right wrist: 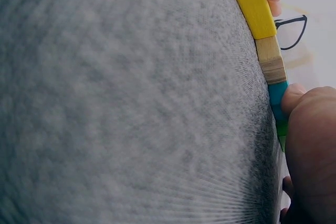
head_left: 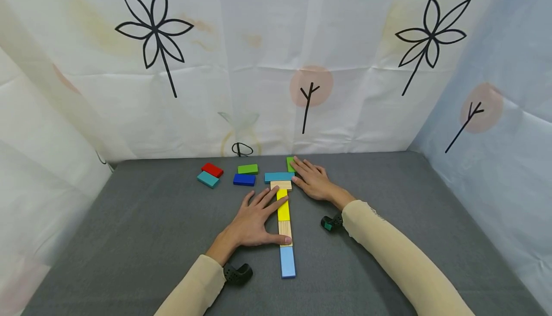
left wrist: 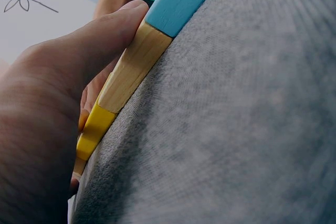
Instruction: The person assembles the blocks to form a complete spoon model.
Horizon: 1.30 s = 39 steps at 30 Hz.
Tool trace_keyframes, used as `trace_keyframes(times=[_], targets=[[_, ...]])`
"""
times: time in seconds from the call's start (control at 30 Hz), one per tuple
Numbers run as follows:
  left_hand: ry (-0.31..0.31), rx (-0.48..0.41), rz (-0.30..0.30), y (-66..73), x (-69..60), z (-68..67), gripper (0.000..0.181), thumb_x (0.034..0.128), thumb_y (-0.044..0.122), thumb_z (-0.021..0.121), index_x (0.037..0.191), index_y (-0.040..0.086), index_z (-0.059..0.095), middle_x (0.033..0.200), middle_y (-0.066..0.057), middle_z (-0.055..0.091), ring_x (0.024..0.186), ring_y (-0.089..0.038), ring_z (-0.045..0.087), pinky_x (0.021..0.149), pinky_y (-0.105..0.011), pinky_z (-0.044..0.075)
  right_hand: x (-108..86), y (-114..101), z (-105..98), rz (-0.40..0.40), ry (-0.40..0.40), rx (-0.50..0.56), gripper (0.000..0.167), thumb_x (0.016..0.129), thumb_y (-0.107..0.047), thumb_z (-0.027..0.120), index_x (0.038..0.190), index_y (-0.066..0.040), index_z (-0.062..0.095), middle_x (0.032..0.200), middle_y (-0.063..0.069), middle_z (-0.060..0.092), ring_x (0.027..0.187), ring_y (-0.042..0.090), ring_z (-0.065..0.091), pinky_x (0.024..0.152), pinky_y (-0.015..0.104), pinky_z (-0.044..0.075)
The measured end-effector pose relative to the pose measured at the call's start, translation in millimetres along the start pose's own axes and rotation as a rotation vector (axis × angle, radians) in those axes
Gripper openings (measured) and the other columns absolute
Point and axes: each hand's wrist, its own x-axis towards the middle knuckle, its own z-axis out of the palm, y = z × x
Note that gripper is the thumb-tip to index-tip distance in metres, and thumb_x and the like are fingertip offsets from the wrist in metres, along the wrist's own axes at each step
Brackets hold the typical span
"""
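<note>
In the head view a column of blocks runs away from the person: light blue [head_left: 287, 262], plain wood [head_left: 284, 230], yellow [head_left: 282, 206], then a crosswise wood block [head_left: 276, 185] and a crosswise teal block [head_left: 276, 177]. My left hand [head_left: 254, 222] lies spread over the column, thumb at the joint of the light blue and wood blocks, fingertips by the yellow and upper wood blocks. My right hand [head_left: 315, 182] has its thumb at the teal block's right end and its fingertips on a green block [head_left: 290, 164] standing lengthwise beyond it.
Left of the column lie a second green block [head_left: 247, 169], a dark blue block [head_left: 244, 179], a red block [head_left: 212, 170] and another teal block [head_left: 208, 179]. A printed cloth [head_left: 258, 67] hangs behind the grey table [head_left: 151, 239].
</note>
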Motion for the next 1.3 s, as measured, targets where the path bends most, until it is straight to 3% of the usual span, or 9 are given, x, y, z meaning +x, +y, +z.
trace_keyframes(times=[0.57,0.87,1.3], targets=[[0.003,-0.012,-0.005,1.2,-0.6,-0.2,0.103,0.0773,0.085,0.056,0.162,0.038,0.023,0.171,0.003,0.008,0.155,-0.027,0.011,0.119,-0.065,0.003,-2.2,0.2,0.8,-0.018,0.022,0.008,0.061,0.112,-0.039,0.035,0.161,-0.006,0.025,0.168,0.013,0.017,0.152,0.041,0.015,0.115,0.064,0.014],[0.008,-0.01,-0.009,1.5,-1.9,-1.8,0.103,0.0762,0.086,0.056,0.162,0.038,0.024,0.171,0.002,0.009,0.155,-0.027,0.012,0.118,-0.066,0.003,-0.3,-1.8,0.0,0.012,-0.009,-0.014,0.06,0.111,-0.035,0.038,0.163,-0.009,0.022,0.169,0.013,0.015,0.153,0.039,0.013,0.117,0.063,0.013],[0.012,-0.02,0.005,1.4,-0.6,-2.2,0.103,0.0765,0.085,0.057,0.162,0.038,0.024,0.171,0.0,0.01,0.155,-0.028,0.012,0.118,-0.067,0.003,-0.5,-1.7,-1.6,0.035,-0.038,0.008,0.06,0.112,-0.037,0.036,0.163,-0.011,0.019,0.169,0.011,0.012,0.154,0.038,0.008,0.121,0.061,0.001]])
